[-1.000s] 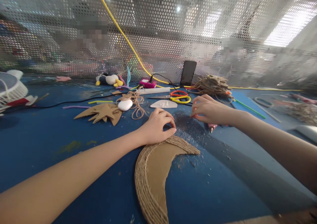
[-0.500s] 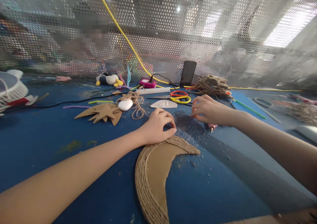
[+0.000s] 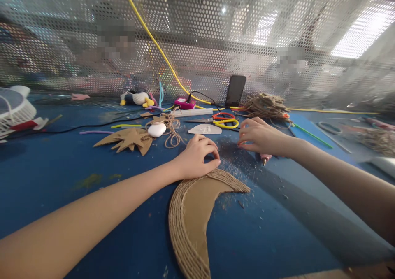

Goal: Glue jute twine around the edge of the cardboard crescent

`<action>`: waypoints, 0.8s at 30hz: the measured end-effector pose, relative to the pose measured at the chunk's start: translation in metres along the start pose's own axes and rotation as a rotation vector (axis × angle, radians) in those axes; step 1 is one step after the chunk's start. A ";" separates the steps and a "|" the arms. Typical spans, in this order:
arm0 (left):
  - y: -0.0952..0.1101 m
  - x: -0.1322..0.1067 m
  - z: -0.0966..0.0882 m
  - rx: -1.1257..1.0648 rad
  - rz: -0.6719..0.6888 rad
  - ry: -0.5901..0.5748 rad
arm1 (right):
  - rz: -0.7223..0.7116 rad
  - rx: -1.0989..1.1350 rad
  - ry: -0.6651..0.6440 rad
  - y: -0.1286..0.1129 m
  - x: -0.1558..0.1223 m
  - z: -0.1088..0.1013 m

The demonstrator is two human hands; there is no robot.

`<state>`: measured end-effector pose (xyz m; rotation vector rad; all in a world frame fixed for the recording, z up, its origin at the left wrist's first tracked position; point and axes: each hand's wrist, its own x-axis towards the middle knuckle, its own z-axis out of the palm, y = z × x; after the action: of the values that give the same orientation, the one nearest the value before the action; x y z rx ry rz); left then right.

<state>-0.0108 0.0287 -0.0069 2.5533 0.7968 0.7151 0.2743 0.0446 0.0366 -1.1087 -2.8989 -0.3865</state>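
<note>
A cardboard crescent (image 3: pixel 197 213) lies flat on the blue table, rows of brown twine (image 3: pixel 179 229) along its outer curve. At its upper edge my left hand (image 3: pixel 197 157) is closed, thumb and fingertips meeting against the twine border. My right hand (image 3: pixel 256 135) hovers farther right over a dark patch, its fingers bent inward; anything between them is hidden or too small to name. Below that wrist pokes the metal tip of a pink glue gun (image 3: pixel 265 159), mostly covered by the hand. Scissors (image 3: pixel 226 124) with red and yellow handles lie beyond both hands, behind a white rounded piece (image 3: pixel 205 129).
Left of centre are cardboard star shapes (image 3: pixel 131 139), a white oval object (image 3: pixel 156 129) and loose twine (image 3: pixel 173 135). A phone (image 3: pixel 236 90) leans on the perforated metal screen (image 3: pixel 197 32). Beside it sits a twine bundle (image 3: pixel 266 105). Glue scraps litter the table near the crescent.
The view has shifted very slightly. Both hands keep the same posture, and the crescent stays in place.
</note>
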 end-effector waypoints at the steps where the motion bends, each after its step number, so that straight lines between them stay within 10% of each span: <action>1: 0.000 0.000 0.000 0.000 0.001 0.001 | 0.008 -0.002 -0.007 0.000 0.001 0.001; 24: 0.001 0.000 -0.001 -0.005 -0.007 -0.008 | 0.053 -0.010 0.013 0.013 0.005 0.014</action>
<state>-0.0105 0.0279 -0.0057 2.5459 0.8001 0.7034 0.2802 0.0599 0.0266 -1.1770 -2.8527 -0.4063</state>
